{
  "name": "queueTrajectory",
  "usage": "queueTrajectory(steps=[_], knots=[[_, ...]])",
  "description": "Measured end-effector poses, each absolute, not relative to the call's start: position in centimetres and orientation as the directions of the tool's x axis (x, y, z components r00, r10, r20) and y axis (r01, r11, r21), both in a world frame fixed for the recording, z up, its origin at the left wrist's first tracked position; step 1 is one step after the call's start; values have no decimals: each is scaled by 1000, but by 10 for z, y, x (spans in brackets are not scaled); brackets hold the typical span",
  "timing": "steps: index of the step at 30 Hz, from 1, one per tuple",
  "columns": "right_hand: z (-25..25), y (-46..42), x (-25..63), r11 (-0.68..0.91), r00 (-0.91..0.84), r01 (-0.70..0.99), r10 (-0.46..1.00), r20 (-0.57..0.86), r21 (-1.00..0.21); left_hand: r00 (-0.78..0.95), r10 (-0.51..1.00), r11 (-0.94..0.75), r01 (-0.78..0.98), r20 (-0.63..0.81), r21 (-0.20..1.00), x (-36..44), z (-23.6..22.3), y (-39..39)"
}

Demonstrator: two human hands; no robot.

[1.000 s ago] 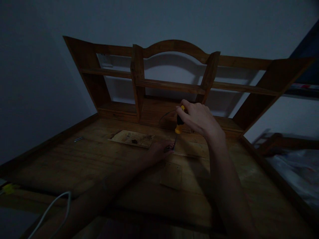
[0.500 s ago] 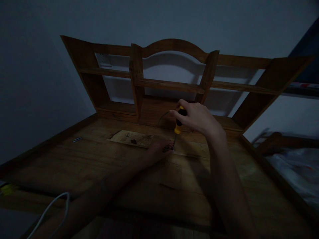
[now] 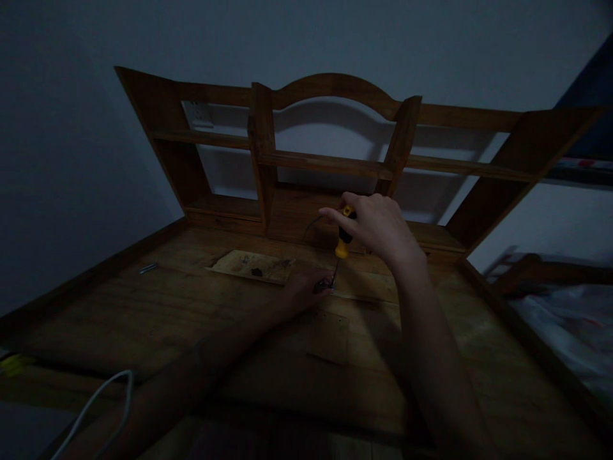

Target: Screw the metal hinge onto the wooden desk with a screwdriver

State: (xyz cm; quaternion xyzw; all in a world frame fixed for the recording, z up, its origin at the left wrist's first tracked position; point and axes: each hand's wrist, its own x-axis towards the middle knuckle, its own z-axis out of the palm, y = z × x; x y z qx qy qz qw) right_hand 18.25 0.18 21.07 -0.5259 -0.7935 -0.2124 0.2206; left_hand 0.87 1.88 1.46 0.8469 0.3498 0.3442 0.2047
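Observation:
My right hand (image 3: 378, 225) is closed around the yellow and black handle of a screwdriver (image 3: 343, 245), its shaft slanting down to the wood. At the shaft's lower end, my left hand (image 3: 306, 289) lies low over the desktop, fingers curled about a small dark item (image 3: 324, 284) too dim to name. Under and beside that hand runs a wooden board (image 3: 253, 265) with dark blotches. A small square wood piece (image 3: 330, 337) lies in front of the left hand.
A wooden shelf unit (image 3: 325, 166) stands along the back of the desk (image 3: 158, 319). Small metal pieces (image 3: 148, 268) lie at the left. A white cable (image 3: 108, 383) crosses near my left forearm, with a yellow object (image 3: 14, 364) at the left edge. Plastic-like sheeting (image 3: 565, 326) is at the right.
My right hand has turned slightly on the screwdriver handle, its thumb now stretched further left. The left hand stays in nearly the same place.

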Motion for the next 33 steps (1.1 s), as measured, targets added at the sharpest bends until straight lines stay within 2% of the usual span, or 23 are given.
queueTrajectory(steps=[11, 13, 17, 19, 26, 33], knots=[[211, 7, 187, 343, -326, 936, 749, 577, 84, 546, 716, -692, 477, 435, 541, 7, 13, 21], [211, 7, 189, 383, -335, 923, 758, 560, 33, 548, 714, -697, 492, 436, 522, 6, 14, 21], [211, 6, 195, 487, -363, 858, 799, 479, -163, 566, 687, -723, 478, 455, 499, 5, 14, 20], [212, 6, 197, 508, -377, 838, 803, 461, -200, 584, 669, -741, 477, 459, 473, 3, 13, 21], [210, 14, 198, 539, -412, 832, 758, 506, -130, 661, 623, -780, 566, 418, 267, -3, 13, 22], [212, 10, 197, 535, -414, 836, 760, 500, -121, 734, 558, -808, 588, 388, 50, -2, 20, 20]])
